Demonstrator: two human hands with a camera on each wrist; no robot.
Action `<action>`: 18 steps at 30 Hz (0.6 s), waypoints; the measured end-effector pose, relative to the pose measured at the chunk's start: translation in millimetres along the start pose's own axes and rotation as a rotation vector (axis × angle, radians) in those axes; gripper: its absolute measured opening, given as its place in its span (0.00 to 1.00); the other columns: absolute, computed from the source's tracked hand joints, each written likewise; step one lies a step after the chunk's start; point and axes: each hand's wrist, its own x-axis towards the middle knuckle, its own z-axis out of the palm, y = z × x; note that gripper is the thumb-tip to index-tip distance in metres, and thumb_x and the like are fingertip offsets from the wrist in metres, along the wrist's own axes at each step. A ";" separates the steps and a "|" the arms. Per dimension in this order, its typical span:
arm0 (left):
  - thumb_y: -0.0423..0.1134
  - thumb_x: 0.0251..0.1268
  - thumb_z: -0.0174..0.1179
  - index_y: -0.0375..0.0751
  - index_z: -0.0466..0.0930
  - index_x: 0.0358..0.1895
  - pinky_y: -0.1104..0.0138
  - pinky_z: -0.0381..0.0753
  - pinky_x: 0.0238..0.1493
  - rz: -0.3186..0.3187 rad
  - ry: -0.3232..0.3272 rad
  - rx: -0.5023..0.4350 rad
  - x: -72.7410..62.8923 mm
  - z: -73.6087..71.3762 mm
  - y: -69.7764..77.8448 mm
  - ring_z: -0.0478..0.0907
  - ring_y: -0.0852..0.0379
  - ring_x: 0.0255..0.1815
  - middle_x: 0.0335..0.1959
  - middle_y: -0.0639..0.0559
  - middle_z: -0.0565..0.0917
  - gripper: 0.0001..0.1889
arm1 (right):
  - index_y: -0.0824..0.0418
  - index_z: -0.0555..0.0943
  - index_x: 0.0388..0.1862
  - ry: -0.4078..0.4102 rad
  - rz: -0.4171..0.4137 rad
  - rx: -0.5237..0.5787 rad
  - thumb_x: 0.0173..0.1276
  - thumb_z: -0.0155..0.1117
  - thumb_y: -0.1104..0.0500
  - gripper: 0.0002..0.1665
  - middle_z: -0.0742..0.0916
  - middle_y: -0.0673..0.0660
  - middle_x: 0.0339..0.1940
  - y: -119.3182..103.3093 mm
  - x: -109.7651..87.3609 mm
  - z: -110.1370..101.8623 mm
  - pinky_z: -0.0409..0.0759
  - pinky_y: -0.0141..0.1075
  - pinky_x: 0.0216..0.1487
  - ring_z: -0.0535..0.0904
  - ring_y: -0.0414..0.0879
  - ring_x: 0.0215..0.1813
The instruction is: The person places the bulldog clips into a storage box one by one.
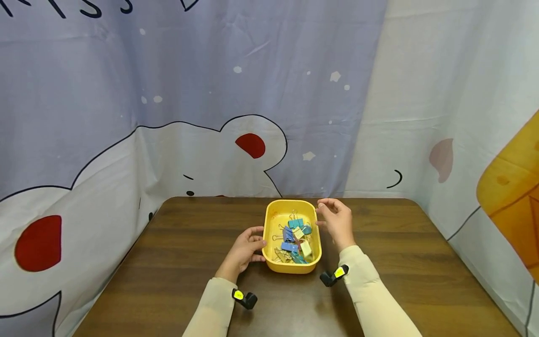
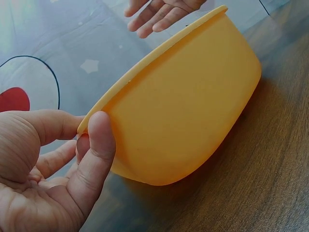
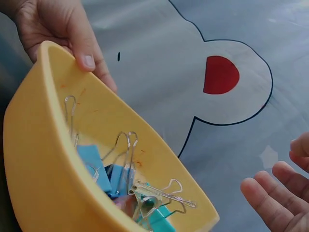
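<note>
A yellow plastic bin stands on the wooden table with several binder clips lying inside. The clips are blue, teal and pale yellow, and their wire handles stick up in the right wrist view. At the bin's left side, my left hand holds the rim; in the left wrist view the thumb lies against the outer wall and the forefinger reaches the rim. My right hand hovers beside the far right rim with nothing in it. Its fingers are loosely bent, apart from the bin in the right wrist view.
The brown table extends on both sides of the bin. Behind it hangs a printed curtain, which also runs along the left and right sides. A small black camera is strapped at the right wrist, another black camera at the left.
</note>
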 end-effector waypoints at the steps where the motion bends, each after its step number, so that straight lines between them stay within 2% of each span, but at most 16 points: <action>1: 0.27 0.71 0.58 0.36 0.64 0.72 0.65 0.87 0.25 0.002 -0.001 0.000 -0.6 -0.1 0.0 0.81 0.51 0.36 0.45 0.41 0.78 0.28 | 0.72 0.80 0.51 0.004 -0.001 0.014 0.74 0.63 0.62 0.14 0.86 0.57 0.45 -1.5 0.6 -0.7 0.89 0.51 0.35 0.87 0.43 0.40; 10: 0.30 0.70 0.60 0.38 0.65 0.71 0.64 0.87 0.25 0.007 0.023 0.030 -2.5 -5.1 -0.8 0.79 0.53 0.34 0.46 0.41 0.79 0.28 | 0.68 0.81 0.53 -0.001 -0.012 -0.006 0.77 0.61 0.53 0.18 0.86 0.55 0.49 -9.8 5.3 -14.6 0.88 0.55 0.41 0.86 0.57 0.50; 14: 0.35 0.70 0.63 0.39 0.66 0.71 0.62 0.88 0.26 0.017 0.080 0.081 -10.6 -14.5 5.1 0.76 0.52 0.34 0.47 0.41 0.79 0.29 | 0.69 0.79 0.56 -0.035 -0.017 -0.068 0.77 0.60 0.51 0.22 0.86 0.55 0.50 -14.8 9.7 -28.6 0.89 0.45 0.37 0.87 0.50 0.49; 18: 0.36 0.69 0.64 0.38 0.68 0.69 0.63 0.87 0.26 0.054 0.151 0.175 -16.1 -27.7 22.1 0.74 0.51 0.34 0.44 0.42 0.79 0.27 | 0.68 0.78 0.59 -0.068 -0.038 -0.155 0.78 0.59 0.49 0.24 0.85 0.56 0.53 -23.8 17.1 -48.9 0.89 0.45 0.37 0.87 0.42 0.47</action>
